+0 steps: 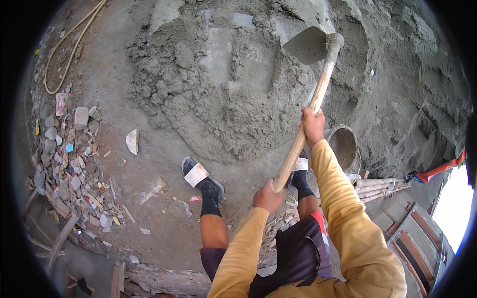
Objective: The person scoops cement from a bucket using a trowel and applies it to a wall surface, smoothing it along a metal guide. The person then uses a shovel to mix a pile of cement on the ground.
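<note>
A hoe with a pale wooden handle slants across the view, held in both hands. My left hand wraps round the lower end of the handle, close to my body. Farther up, my right hand is closed round the middle of the shaft. The wide grey metal blade is at the far end, over the right part of a heap of wet grey mortar. Whether the blade touches the mortar, I cannot tell. Shallow troughs with wet patches mark the heap's middle.
A bucket lies or stands right of my right hand. Broken bricks and rubble spread at the left, with a loose stone nearer the heap. A yellowish hose loops at the far left. Stacked poles lie at the right.
</note>
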`<state>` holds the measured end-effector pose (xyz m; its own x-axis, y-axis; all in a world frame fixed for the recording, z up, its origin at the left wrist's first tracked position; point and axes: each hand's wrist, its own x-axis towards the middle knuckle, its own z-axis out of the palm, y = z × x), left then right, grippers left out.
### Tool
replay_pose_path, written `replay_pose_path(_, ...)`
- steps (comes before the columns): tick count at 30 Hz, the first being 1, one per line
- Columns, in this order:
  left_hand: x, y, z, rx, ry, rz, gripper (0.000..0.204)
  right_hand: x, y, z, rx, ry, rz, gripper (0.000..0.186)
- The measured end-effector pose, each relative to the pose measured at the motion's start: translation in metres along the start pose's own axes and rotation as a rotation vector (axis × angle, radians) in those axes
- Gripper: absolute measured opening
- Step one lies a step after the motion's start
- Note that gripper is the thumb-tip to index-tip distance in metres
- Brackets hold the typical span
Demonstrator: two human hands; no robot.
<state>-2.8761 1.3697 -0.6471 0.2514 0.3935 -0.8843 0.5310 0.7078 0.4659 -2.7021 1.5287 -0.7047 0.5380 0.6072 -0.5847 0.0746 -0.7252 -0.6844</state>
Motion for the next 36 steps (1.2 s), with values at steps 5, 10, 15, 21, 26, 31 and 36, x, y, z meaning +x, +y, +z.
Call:
replay_pose_path(5, 0.042, -0.003, -0.061, 0.036, -0.061, -0.049, 0.058, 0.05, 0.016, 0.061, -0.141, 0.121, 0.158, 0.021)
replay_pose_path(10, -0.072, -0.095, -0.075, 0.125, -0.006, -0.189, 0.052, -0.093, 0.086, 0.079, 0.065, -0.096, 0.293, 0.029)
replay_pose_path(15, -0.208, -0.147, -0.088, 0.225, 0.006, -0.298, 0.046, -0.255, 0.053, 0.059, 0.255, -0.216, 0.447, 0.032)
replay_pose_path(21, -0.204, -0.124, -0.056, 0.064, 0.091, -0.247, 0.039, -0.212, 0.058, 0.062, 0.184, -0.282, 0.648, 0.029)
replay_pose_path(26, -0.084, -0.105, -0.013, -0.25, 0.165, -0.113, 0.041, -0.117, 0.025, 0.079, 0.023, -0.198, 0.196, 0.026)
replay_pose_path(31, 0.065, 0.028, -0.073, -0.278, 0.159, 0.104, 0.047, 0.063, -0.066, 0.115, -0.048, -0.203, -0.144, 0.028)
replay_pose_path(36, 0.062, 0.03, -0.057, -0.423, 0.182, 0.001, 0.04, 0.083, -0.049, 0.13, -0.273, -0.161, 0.031, 0.039)
